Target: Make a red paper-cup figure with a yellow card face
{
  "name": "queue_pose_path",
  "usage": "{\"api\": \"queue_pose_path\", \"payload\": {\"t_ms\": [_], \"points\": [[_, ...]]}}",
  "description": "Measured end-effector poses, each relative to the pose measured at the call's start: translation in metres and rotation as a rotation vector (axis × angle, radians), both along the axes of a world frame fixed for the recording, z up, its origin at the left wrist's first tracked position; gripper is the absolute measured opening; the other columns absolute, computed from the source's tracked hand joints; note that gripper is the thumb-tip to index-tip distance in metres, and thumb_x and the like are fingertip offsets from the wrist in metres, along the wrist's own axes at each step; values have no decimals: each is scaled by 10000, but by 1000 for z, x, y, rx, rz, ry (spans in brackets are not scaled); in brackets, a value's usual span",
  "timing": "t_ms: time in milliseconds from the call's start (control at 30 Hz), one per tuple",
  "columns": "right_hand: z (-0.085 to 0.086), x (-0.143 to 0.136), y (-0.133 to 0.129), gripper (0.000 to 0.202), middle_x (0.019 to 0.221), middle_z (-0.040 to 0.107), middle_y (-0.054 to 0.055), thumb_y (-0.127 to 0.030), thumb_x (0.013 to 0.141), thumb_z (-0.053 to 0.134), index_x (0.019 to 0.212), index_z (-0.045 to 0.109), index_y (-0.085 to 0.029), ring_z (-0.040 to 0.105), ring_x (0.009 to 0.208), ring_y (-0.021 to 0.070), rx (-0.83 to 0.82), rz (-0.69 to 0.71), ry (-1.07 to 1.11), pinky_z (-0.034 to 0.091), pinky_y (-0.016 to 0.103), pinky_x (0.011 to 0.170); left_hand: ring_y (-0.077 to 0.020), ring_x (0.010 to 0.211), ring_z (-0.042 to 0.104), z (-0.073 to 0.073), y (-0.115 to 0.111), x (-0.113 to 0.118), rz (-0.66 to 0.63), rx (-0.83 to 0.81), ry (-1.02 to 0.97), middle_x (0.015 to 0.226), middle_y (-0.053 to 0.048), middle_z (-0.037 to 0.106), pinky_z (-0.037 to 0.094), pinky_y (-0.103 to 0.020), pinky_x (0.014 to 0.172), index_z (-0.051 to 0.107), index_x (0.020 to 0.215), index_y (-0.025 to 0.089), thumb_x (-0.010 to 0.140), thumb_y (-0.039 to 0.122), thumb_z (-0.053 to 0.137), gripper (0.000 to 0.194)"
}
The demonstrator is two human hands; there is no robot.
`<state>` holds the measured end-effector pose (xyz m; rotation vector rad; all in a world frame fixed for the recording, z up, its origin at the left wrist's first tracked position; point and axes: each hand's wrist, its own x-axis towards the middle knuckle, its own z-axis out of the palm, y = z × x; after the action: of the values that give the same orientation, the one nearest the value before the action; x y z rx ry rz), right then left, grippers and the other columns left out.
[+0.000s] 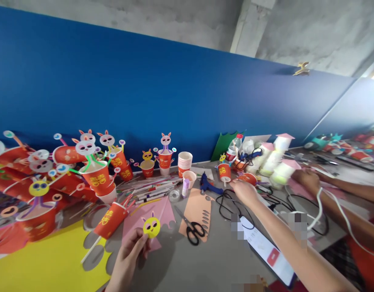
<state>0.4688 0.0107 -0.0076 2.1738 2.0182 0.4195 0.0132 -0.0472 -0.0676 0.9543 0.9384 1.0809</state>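
In my left hand (134, 249) I pinch a round yellow paper rabbit face (151, 227) with pink ears, between thumb and fingers. My right hand (244, 192) reaches to the back right, its fingertips beside a red paper cup (224, 172) with a yellow rabbit face on top and a white stick below. Whether the fingers grip that cup cannot be made out. Another red cup (248, 178) lies just behind this hand. Between my hands, black-handled scissors (194, 233) rest on cut orange paper (203, 200). A blue glue gun (209, 185) lies left of the right hand.
Finished rabbit cups (95, 178) crowd the left, above yellow paper (50, 259). Pens (153, 192), tape (175, 196) and stacked cups (185, 162) stand ahead. Black cables (228, 205) and a phone (266, 251) lie under my right arm. Another person's hand (307, 182) works at right.
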Motion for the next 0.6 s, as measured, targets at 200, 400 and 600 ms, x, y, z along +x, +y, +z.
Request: {"api": "queue_pose_path", "payload": {"t_ms": [200, 400, 600], "points": [[-3, 0, -11, 341, 1119, 693, 159, -6, 870, 443, 1053, 707, -122, 652, 1017, 250, -40, 14, 6, 469, 281, 795, -74, 514, 481, -1, 2, 0, -6, 12, -11, 618, 13, 599, 377, -158, 485, 599, 732, 165, 773, 486, 756, 360], [13, -2, -14, 420, 1229, 649, 128, -19, 851, 451, 1190, 646, -173, 680, 931, 205, -48, -5, 40, 476, 250, 726, -79, 484, 477, 1, 2, 1, 40, -67, -40, 583, 21, 592, 363, -157, 440, 610, 730, 168, 672, 502, 822, 400], [8, -9, -12, 231, 1101, 706, 114, -92, 933, 506, 1074, 680, -145, 675, 977, 213, -56, -87, 61, 504, 309, 820, -103, 505, 517, -1, 5, 0, 82, -69, -24, 608, -9, 640, 432, -183, 488, 631, 712, 166, 599, 502, 864, 425]]}}
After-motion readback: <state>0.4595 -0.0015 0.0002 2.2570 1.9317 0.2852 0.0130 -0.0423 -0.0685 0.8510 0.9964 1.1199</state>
